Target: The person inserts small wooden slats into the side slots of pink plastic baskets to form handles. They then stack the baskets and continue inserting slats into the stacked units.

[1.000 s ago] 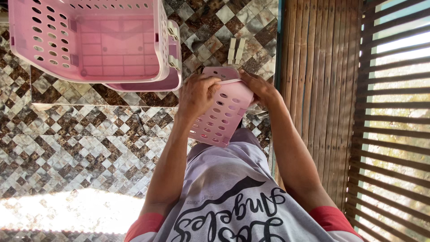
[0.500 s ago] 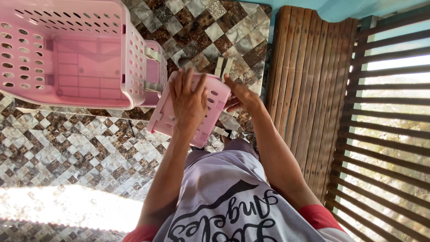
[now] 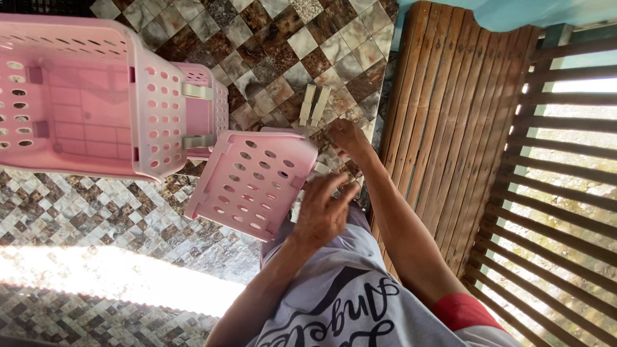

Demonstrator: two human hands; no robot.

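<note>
My left hand point(image 3: 324, 212) grips the right edge of a pink plastic panel with oval holes point(image 3: 250, 183), held tilted above the tiled floor. The panel's upper left corner lies close to a large pink perforated basket point(image 3: 83, 103). My right hand point(image 3: 347, 138) is off the panel, just past its upper right corner, low over the tiles. Its fingers are curled and I cannot see whether they hold anything. Two small white plastic pieces point(image 3: 313, 104) lie side by side on the floor just beyond that hand.
A smaller pink part with white clips point(image 3: 202, 109) sits against the basket's right side. A brown slatted wooden wall point(image 3: 443, 122) and a slatted railing point(image 3: 565, 193) stand at the right. Bright sunlight falls on the patterned tile floor point(image 3: 116, 273) at lower left.
Both hands held the panel before; my right hand has let go and moved toward the floor. The panel has swung left and down, nearer the basket, and my view has shifted.
</note>
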